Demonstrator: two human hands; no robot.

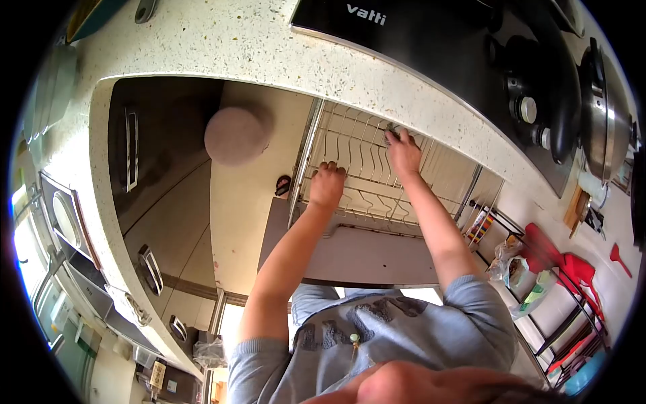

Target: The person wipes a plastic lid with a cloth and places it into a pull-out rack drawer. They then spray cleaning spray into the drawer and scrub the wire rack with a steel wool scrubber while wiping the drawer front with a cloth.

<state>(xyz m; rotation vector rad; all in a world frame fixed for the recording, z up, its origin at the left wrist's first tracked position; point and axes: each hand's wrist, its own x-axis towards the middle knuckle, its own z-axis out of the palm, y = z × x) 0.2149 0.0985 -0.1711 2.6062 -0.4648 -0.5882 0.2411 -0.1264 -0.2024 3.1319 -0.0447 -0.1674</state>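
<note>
A pull-out wire basket [367, 156] with wavy dividers is drawn out under the counter, in front of my body. My left hand [328, 185] is closed, its fingers curled over the wires on the basket's left side. Farther back and to the right, my right hand [404, 153] reaches to the rear of the basket, close under the counter edge. Its fingers are pinched together around a small greyish thing, too small and shaded to name. The drawer front [377, 252] stands between the basket and my body.
The speckled countertop [235, 47] overhangs the basket and carries a black gas stove [431, 47]. A round pinkish stool [235, 137] stands on the floor at left, near dark cabinets [165, 135]. A steel pot [603, 128] and a black rack [568, 316] are at right.
</note>
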